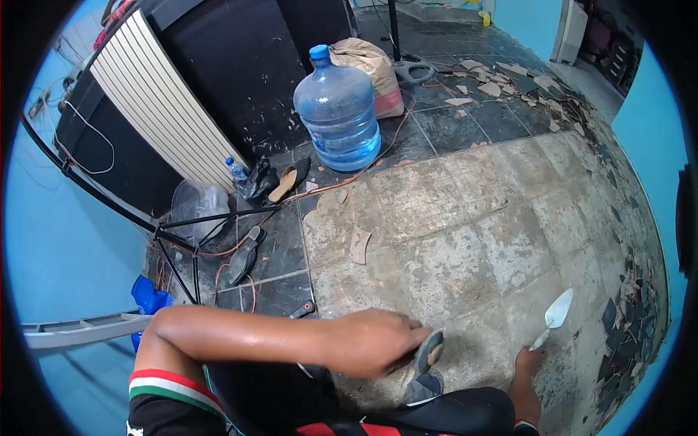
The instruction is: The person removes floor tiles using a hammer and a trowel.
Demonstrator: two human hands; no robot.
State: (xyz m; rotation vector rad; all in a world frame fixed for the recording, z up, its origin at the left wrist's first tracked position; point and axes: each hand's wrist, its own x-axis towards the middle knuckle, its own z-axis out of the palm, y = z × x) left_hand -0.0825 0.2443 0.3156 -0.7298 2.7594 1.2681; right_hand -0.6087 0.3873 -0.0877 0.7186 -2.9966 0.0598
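My right hand is wrapped round the handle of a small pointed trowel, low over the bare floor at the right. The trowel's pale blade points away from me. Across the front reaches my left arm, and my left hand is closed with its fingers curled downward. Its fingertips are hidden, so what they grip cannot be made out. Right beside those fingers is a dark grey shoe, apparently on my foot. A curved tile fragment lies on the bare floor ahead.
A large blue water bottle stands beside a sack. Broken tile pieces lie along the back and right wall. Loose shoes, a cable, a black stand and a ladder are at the left.
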